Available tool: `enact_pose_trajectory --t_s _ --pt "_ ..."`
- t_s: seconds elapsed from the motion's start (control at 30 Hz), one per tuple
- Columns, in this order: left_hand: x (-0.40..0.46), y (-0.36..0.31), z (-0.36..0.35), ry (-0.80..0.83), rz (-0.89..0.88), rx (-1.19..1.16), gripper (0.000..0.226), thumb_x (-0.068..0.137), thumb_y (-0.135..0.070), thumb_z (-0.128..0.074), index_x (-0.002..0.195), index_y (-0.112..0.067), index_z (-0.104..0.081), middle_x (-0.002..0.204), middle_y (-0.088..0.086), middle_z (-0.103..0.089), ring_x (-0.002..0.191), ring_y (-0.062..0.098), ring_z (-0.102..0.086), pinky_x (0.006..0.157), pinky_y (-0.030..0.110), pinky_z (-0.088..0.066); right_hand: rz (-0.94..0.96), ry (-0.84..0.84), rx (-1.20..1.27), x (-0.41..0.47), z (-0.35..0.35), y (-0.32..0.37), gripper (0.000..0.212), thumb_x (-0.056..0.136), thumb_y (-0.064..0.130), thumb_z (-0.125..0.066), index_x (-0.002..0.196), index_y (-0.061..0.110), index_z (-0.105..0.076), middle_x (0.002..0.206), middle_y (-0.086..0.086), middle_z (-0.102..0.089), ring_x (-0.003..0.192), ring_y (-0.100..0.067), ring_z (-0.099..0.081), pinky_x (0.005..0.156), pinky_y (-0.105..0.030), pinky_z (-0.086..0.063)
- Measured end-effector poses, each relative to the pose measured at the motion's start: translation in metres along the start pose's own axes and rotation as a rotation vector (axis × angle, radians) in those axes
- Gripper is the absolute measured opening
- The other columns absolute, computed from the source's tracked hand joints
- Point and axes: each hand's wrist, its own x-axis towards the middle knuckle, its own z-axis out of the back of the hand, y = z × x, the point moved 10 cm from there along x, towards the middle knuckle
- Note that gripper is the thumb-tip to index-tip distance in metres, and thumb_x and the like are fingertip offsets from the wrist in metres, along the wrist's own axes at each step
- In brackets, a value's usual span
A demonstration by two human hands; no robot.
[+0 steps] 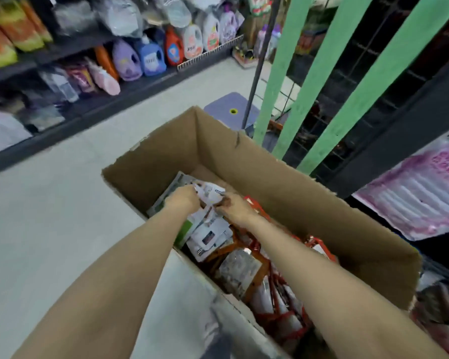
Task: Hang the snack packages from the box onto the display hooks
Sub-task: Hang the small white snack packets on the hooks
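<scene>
On the pale shop floor [49, 229] between two runs of shelving stands an open cardboard box [283, 182], its flaps raised, filled with snack packages. Along the far left, dark shelves [62, 58] carry detergent jugs [151, 58] in blue, purple, orange and white, with bagged goods blurred above and below them. To the right rises a dark wire display rack [353, 73] crossed by slanting green bars [319, 60]; whether hooks sit on it is too blurred to tell. A pink-and-white pack [420, 193] lies on the right shelf beside the box, and a grey-purple plastic stool [228, 110] stands just behind the box's far corner.

Inside the box, red and orange snack packages [246, 270] lie heaped toward the near end, and white and green packages [208, 229] lie toward the far end.

Both bare arms reach down into the box. The left hand [183, 199] has its fingers curled round the top of a white package [209, 191], and the right hand [233, 206] pinches the same bundle of white packets from the other side, so the two hands nearly touch over it.
</scene>
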Motion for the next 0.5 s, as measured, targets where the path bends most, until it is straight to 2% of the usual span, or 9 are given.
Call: enact_pose_trajectory --t_s 0.03,0.07,0.13,0.2,0.27,0.33,0.4,0.5 --pt "0.003 0.007 -0.004 0.036 0.018 0.016 0.030 0.091 -0.006 -0.050 0.121 -0.006 -0.056 0.104 0.012 -0.059 0.096 0.027 -0.058 0.076 0.031 -0.042 0.007 0.015 0.025 0.010 -0.009 0.001 0.047 0.095 0.012 -0.053 0.140 0.007 -0.040 0.136 -0.017 -0.050 0.124 -0.033 -0.049 0.100 -0.040 -0.042" --pt "0.007 0.012 -0.009 0.081 0.026 0.046 0.040 0.092 -0.006 -0.050 0.131 -0.003 -0.048 0.122 0.015 -0.056 0.112 0.030 -0.055 0.086 0.033 -0.043 0.017 0.026 0.041 0.018 -0.016 0.005 0.050 0.096 0.011 -0.050 0.144 0.011 -0.036 0.141 -0.014 -0.046 0.126 -0.030 -0.046 0.100 -0.035 -0.040" --pt "0.011 0.016 -0.020 0.188 0.014 0.097 0.057 0.094 -0.010 -0.052 0.145 -0.003 -0.028 0.141 0.016 -0.042 0.128 0.031 -0.043 0.100 0.035 -0.040 0.021 0.043 0.125 0.035 -0.027 0.008 0.046 0.097 0.009 -0.048 0.143 0.013 -0.040 0.144 -0.013 -0.043 0.128 -0.027 -0.045 0.097 -0.030 -0.040" --pt "0.011 0.016 -0.029 0.294 0.002 0.089 0.071 0.093 -0.013 -0.057 0.149 -0.007 -0.014 0.150 0.016 -0.027 0.136 0.032 -0.032 0.106 0.038 -0.035 -0.013 0.019 0.163 0.047 -0.034 0.007 0.035 0.096 0.006 -0.050 0.130 0.007 -0.054 0.136 -0.013 -0.052 0.119 -0.025 -0.051 0.086 -0.024 -0.044" --pt "0.014 0.016 -0.035 0.342 -0.005 0.020 0.080 0.088 -0.012 -0.063 0.149 -0.009 -0.012 0.152 0.017 -0.024 0.137 0.034 -0.029 0.107 0.041 -0.036 -0.063 -0.091 0.211 0.051 -0.030 0.003 0.020 0.092 0.001 -0.056 0.108 0.001 -0.069 0.113 -0.015 -0.065 0.094 -0.021 -0.058 0.071 -0.021 -0.043" --pt "0.016 0.016 -0.037 0.349 -0.019 -0.034 0.087 0.082 -0.016 -0.070 0.148 -0.011 -0.013 0.151 0.015 -0.026 0.136 0.033 -0.031 0.107 0.043 -0.036 -0.103 -0.218 0.285 0.049 -0.021 -0.002 0.017 0.089 -0.003 -0.058 0.091 0.003 -0.073 0.095 -0.011 -0.068 0.079 -0.017 -0.056 0.065 -0.024 -0.045" --pt "0.018 0.009 -0.036 0.329 -0.073 -0.068 0.089 0.077 -0.028 -0.074 0.146 -0.014 -0.019 0.148 0.011 -0.033 0.133 0.029 -0.036 0.106 0.041 -0.038 -0.097 -0.312 0.360 0.040 -0.007 0.002 0.017 0.087 -0.004 -0.058 0.090 0.008 -0.070 0.094 -0.007 -0.066 0.079 -0.022 -0.059 0.068 -0.031 -0.052" --pt "0.016 -0.015 -0.010 0.135 -0.193 -0.143 0.079 0.077 -0.035 -0.073 0.141 -0.012 -0.031 0.137 0.009 -0.046 0.123 0.027 -0.046 0.099 0.038 -0.043 -0.050 -0.373 0.457 0.023 0.021 0.011 0.025 0.081 0.000 -0.063 0.089 0.023 -0.058 0.090 -0.004 -0.064 0.089 -0.029 -0.065 0.082 -0.045 -0.054"
